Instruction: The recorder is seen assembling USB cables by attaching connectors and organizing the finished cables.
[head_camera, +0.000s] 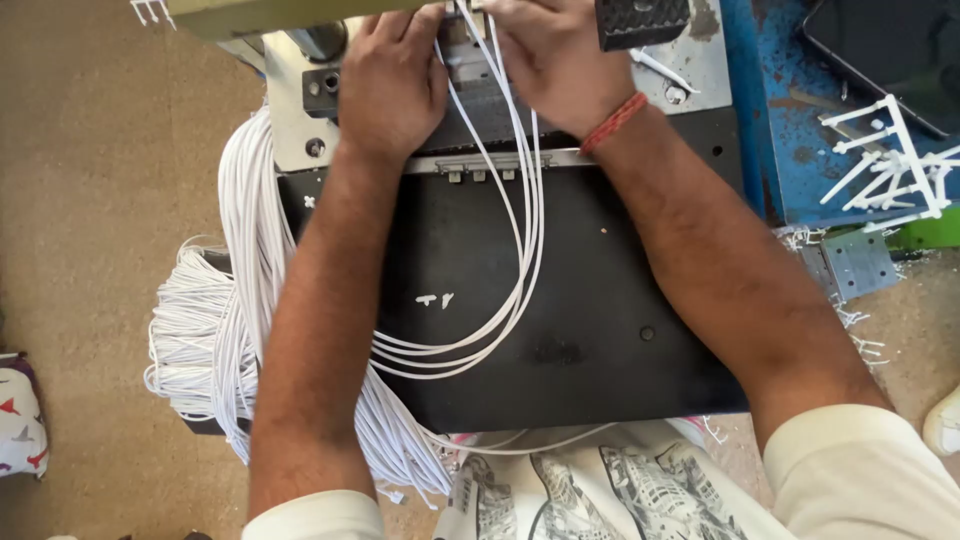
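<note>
Both my hands rest at the far end of a black metal plate (560, 300), over a grey metal fixture (480, 95). My left hand (392, 80) lies palm down on the fixture, fingers pointing away. My right hand (555, 55), with a red thread band at the wrist, pinches the ends of several white cables (525, 230) at the fixture's top. The cables loop down across the plate and curve left under my left forearm. A large bundle of the same white cables (215, 330) hangs at the plate's left edge.
A blue metal surface (780, 130) at right carries white plastic sprue pieces (890, 160) and a dark flat screen (890, 50). A black knurled block (640, 20) sits above my right hand. The floor around is tan. A patterned cloth (20, 415) lies at far left.
</note>
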